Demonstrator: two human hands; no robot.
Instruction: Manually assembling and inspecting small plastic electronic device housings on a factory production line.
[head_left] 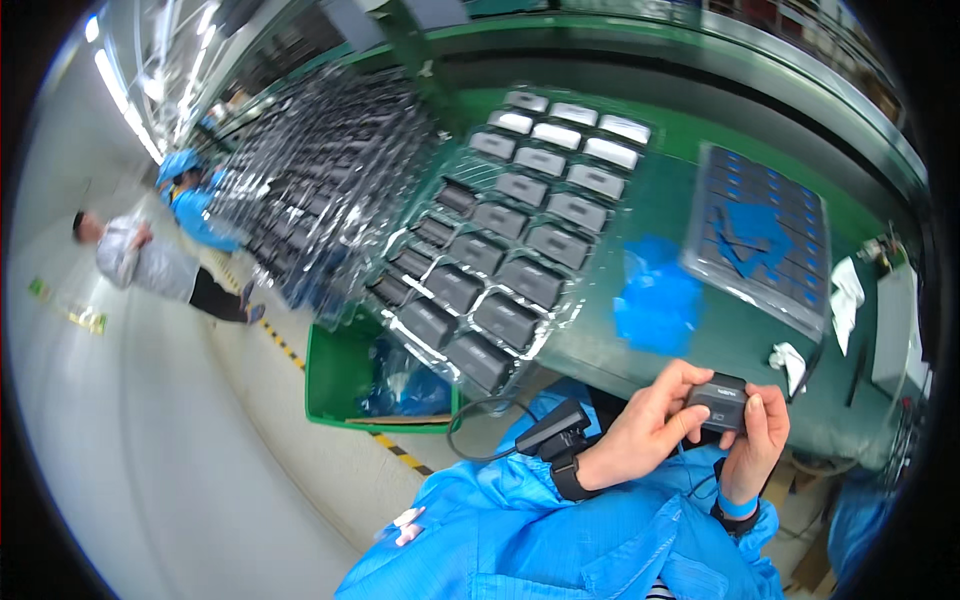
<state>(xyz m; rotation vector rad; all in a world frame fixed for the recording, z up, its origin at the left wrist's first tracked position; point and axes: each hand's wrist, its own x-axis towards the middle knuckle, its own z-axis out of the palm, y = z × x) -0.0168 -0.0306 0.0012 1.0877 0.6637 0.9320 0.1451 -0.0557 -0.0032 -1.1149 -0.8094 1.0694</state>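
A small dark-grey plastic casing (725, 397) with light print on its face is held up in front of my body. My left hand (640, 425) grips its left side, the thumb lying across the face. Fingers of my right hand (757, 440) pinch its right edge. Beyond my hands on the green table lies a blue film sheet (660, 295). To the left, a clear plastic tray (590, 292) bears rows of similar dark casings (475, 252), some of them with shiny light faces.
A second tray (697, 262) at the right holds dark pieces with blue tabs and loose blue film (752, 235). Crumpled white tissues (788, 365) lie near it. Stacked clear trays (310, 190) lean at the left above a green bin (335, 375). Two people stand farther off.
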